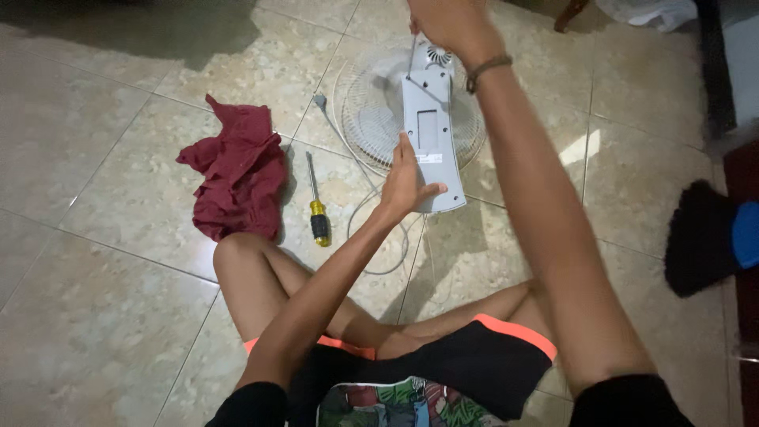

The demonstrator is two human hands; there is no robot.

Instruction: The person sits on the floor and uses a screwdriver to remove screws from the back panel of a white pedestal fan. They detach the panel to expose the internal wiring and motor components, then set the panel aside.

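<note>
A person sits cross-legged on a tiled floor (95, 158), and both arms reach forward to a white fan (431, 119) lying flat near the far edge of the view. The fan's round wire cage rests on the tiles, and its long white base panel lies on top, pointing back toward the person's knees.

The left hand (405, 182) is at the near end of that panel. Its fingers run up along the panel's left side and the thumb presses across the lower face, so the hand is closed on the fan in a loose hold rather than a tight fist. The right hand (451, 28) is at the far end of the panel, close to the top edge of the view, with a dark band around the wrist. It is curled shut around a thin upright shaft, most likely a tool, whose tip meets the upper left corner of the panel; what the tool is cannot be told.

A white cord (371, 198) trails from the fan across the floor, looping to the left of the left hand. Just beyond it lies a screwdriver (316, 205) with a yellow and black handle, apart from both hands. Further left sits a crumpled dark red cloth (237, 170).
</note>
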